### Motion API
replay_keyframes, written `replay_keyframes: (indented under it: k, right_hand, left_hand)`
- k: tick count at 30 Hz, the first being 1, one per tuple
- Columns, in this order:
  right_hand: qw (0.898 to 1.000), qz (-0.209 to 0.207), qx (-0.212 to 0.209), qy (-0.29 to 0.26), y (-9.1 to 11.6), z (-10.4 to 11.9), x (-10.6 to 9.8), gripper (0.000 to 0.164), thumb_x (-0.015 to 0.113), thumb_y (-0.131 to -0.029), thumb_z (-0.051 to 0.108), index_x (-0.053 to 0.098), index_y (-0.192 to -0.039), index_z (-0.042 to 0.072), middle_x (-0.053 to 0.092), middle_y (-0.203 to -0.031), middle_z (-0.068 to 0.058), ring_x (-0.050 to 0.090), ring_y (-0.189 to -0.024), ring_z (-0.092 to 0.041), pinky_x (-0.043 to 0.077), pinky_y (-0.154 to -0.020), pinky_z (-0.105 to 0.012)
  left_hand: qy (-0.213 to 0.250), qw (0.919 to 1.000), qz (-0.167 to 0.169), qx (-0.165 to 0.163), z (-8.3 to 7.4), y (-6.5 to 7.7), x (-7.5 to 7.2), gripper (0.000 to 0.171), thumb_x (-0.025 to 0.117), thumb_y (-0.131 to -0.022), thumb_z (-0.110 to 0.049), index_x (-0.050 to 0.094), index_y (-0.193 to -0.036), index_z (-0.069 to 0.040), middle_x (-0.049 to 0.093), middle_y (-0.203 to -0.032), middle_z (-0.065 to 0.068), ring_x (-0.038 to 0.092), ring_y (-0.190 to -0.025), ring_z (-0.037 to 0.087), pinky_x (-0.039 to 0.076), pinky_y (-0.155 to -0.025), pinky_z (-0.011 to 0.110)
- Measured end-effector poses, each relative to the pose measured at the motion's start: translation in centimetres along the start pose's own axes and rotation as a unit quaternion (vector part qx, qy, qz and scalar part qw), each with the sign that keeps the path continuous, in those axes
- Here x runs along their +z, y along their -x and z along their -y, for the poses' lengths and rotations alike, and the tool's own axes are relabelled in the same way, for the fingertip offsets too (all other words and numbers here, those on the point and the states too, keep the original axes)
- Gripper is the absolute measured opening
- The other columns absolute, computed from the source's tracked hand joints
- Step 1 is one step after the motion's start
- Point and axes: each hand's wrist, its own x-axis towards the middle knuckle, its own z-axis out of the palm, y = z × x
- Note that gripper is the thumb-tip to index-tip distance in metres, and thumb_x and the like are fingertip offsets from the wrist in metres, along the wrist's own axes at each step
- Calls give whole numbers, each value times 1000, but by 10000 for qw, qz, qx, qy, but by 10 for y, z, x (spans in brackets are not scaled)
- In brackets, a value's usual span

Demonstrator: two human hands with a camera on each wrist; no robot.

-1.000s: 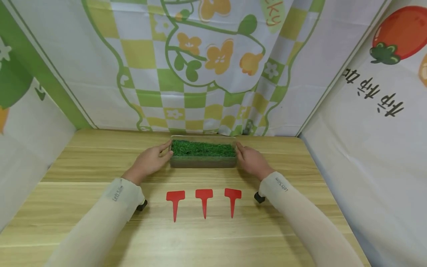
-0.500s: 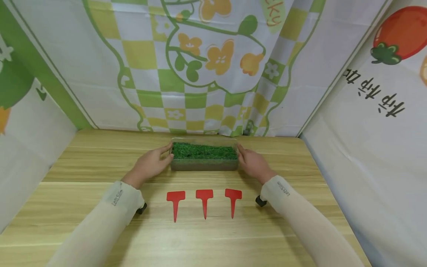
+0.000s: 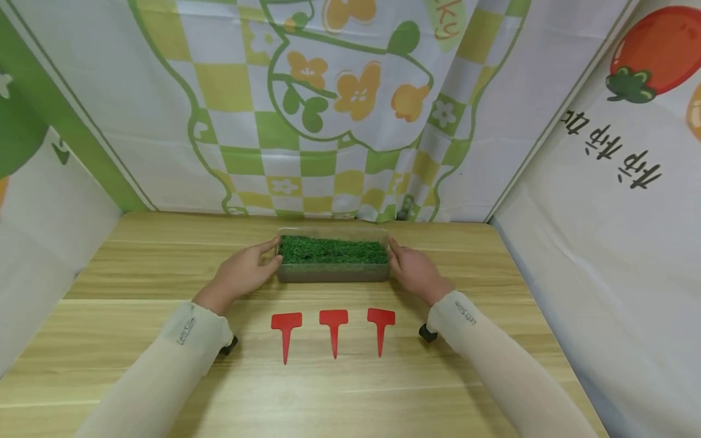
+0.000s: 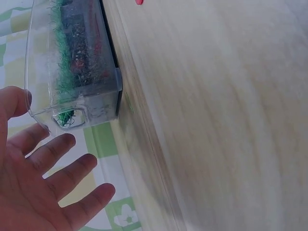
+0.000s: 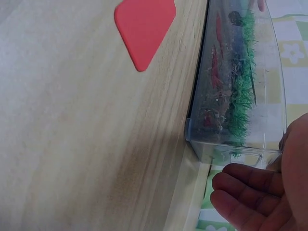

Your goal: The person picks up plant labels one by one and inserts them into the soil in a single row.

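Observation:
A clear plastic box (image 3: 333,273) with a dark base and green artificial grass (image 3: 334,250) inside sits near the back of the table. At its left end my left hand (image 3: 244,272) holds the rim between thumb and index finger. In the left wrist view the other fingers of that hand (image 4: 43,178) spread below the rim. My right hand (image 3: 417,269) grips the right end, and its lower fingers curl beneath the rim in the right wrist view (image 5: 260,192). In front of the box lie three red T-shaped plant labels, left (image 3: 286,331), middle (image 3: 334,328) and right (image 3: 381,327).
The wooden table (image 3: 328,401) ends at a patterned curtain (image 3: 339,121) close behind the box. White printed cloth walls (image 3: 597,231) stand along both sides. Black straps show under both sleeves.
Held at both ends, the box has slid a little toward me, closer to the red labels. The hands moved with it; the labels stay put.

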Motion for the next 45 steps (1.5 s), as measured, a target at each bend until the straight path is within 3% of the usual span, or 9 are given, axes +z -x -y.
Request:
replay_keyframes:
  k: [8,14,17,20,21,23,26,36,45]
  right_hand:
    - [10000,4,4,41,3,1,1,54,33,-109,26,29,-157,1,63,-77,-5,64,-75,-20,54,-80,-45]
    - [10000,39,17,50,6,0,3,54,33,-110,27,27,-157,2,67,-85,-7,69,-86,-22,54,-88,-46]
    - [10000,-12,-6,60,8,0,3,54,33,-110,27,27,-157,2,71,-96,-11,70,-97,-27,54,-93,-48]
    - [10000,-27,-28,19,9,1,3,54,33,-109,27,27,-157,2,71,-105,-16,70,-103,-31,52,-96,-49]
    - [10000,-30,-27,19,9,1,2,54,33,-109,27,28,-157,2,71,-108,-17,69,-105,-31,52,-97,-49]
    - [10000,-25,-30,11,10,0,2,54,33,-109,26,28,-157,2,71,-113,-18,69,-108,-32,51,-98,-49]
    - [10000,16,19,11,10,0,2,54,32,-109,27,27,-158,3,71,-103,-15,69,-104,-30,52,-97,-49]
    - [9998,123,132,79,9,-2,3,54,32,-110,30,28,-158,7,59,-74,-1,62,-71,-18,53,-78,-43]
    - [9989,-3,39,461,14,1,1,56,31,-110,38,28,-159,9,70,-109,-16,70,-99,-30,55,-88,-49]
  left_hand:
    - [-109,9998,-138,-16,-3,4,0,62,45,-103,-49,30,-159,-25,46,-54,1,22,-45,12,23,-41,28]
    - [67,9996,-277,-44,0,7,3,60,47,-103,-50,35,-157,-28,47,-52,5,18,-43,10,22,-40,26]
    - [1,9991,-421,55,2,7,5,59,46,-103,-51,37,-156,-26,71,-92,18,27,-46,13,26,-40,29]
    - [-168,9987,-428,197,4,7,7,61,42,-104,-52,34,-158,-23,51,-149,18,64,-80,29,53,-61,47]
    - [-205,9987,-402,238,5,8,8,62,41,-105,-52,33,-159,-22,40,-158,16,65,-101,36,55,-76,54]
    - [-268,9988,-305,290,6,8,9,63,37,-106,-52,28,-160,-21,35,-161,14,46,-136,43,43,-100,65]
    - [-281,9989,-204,325,5,9,9,64,35,-107,-52,23,-161,-20,32,-161,16,37,-142,46,34,-109,67]
    - [-407,9988,1,277,1,15,8,65,28,-108,-52,13,-163,-22,59,-135,30,56,-122,51,45,-96,67]
    - [-564,9979,265,171,4,13,6,67,25,-107,-56,4,-163,-27,70,-111,25,70,-94,43,51,-85,63]
